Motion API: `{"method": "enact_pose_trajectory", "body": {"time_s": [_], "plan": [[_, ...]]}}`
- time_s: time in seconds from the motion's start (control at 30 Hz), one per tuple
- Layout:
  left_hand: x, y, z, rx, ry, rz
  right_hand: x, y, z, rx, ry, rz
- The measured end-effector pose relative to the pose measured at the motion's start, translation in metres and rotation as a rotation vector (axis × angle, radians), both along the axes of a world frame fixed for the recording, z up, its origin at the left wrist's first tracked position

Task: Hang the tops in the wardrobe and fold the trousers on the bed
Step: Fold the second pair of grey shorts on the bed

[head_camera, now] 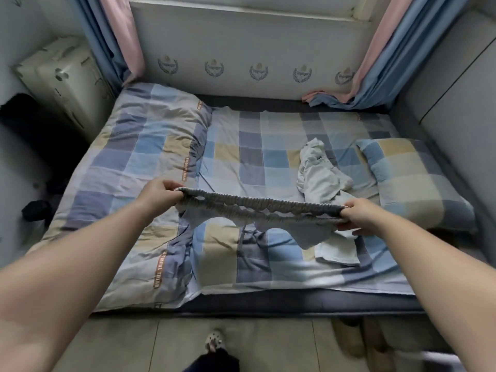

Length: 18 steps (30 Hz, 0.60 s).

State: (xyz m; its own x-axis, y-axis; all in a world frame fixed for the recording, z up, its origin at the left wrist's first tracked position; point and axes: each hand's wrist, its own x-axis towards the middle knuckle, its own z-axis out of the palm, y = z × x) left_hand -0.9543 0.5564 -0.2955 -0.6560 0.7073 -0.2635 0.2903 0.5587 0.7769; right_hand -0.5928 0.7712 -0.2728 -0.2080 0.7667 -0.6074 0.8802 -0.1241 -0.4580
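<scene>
I hold a pair of light grey trousers (268, 226) by the gathered elastic waistband, stretched level above the bed (268, 162). My left hand (161, 193) pinches the left end of the band and my right hand (359, 213) pinches the right end. The cloth hangs down from the band toward the checked sheet. A crumpled white garment (319, 173) lies on the sheet beyond my right hand. Under the hanging cloth a folded pale piece (338, 251) rests flat on the bed.
A folded checked quilt (139, 167) covers the bed's left side and a checked pillow (413, 178) lies at the right. A pale suitcase (64, 79) stands at the far left. Curtains (381, 63) hang at both corners. My foot (213, 342) is on the floor.
</scene>
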Motion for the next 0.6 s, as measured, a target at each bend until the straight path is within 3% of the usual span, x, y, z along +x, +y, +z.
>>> {"method": "enact_pose_trajectory", "body": {"time_s": [0.33, 0.6], "plan": [[0.054, -0.044, -0.027, -0.001, 0.012, 0.086, 0.055, -0.032, -0.019, 0.003, 0.048, -0.010], [0.040, 0.017, -0.091, -0.066, -0.002, 0.070, 0.035, 0.015, -0.080, 0.012, 0.144, -0.260]]}}
